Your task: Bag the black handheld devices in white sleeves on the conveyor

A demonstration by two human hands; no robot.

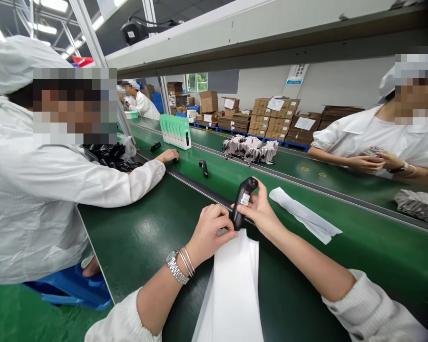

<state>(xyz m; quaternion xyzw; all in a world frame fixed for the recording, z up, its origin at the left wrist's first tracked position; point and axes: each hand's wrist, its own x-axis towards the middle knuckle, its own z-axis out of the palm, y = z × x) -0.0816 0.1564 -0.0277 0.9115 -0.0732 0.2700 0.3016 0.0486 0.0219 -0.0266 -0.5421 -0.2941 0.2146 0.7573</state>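
Note:
My right hand [259, 209] is wrapped round a black angled handheld device [240, 202] with a small white label, held upright above the bench. Its lower end is close to the fingertips of my left hand [214, 225]. That hand is closed in a pinch at the top edge of a stack of long white bags [237, 289], which lies on the green bench in front of me. A silver watch and bangles are on my left wrist. To the right, a single long white bag [305, 213] lies on the belt.
Another black device [203, 168] lies on the belt near a co-worker's hand [168, 156]. Further back stand a green-and-white rack [175, 132] and bundled grey-white cables [250, 149]. A co-worker at right handles something small. An overhead beam [257, 35] crosses above.

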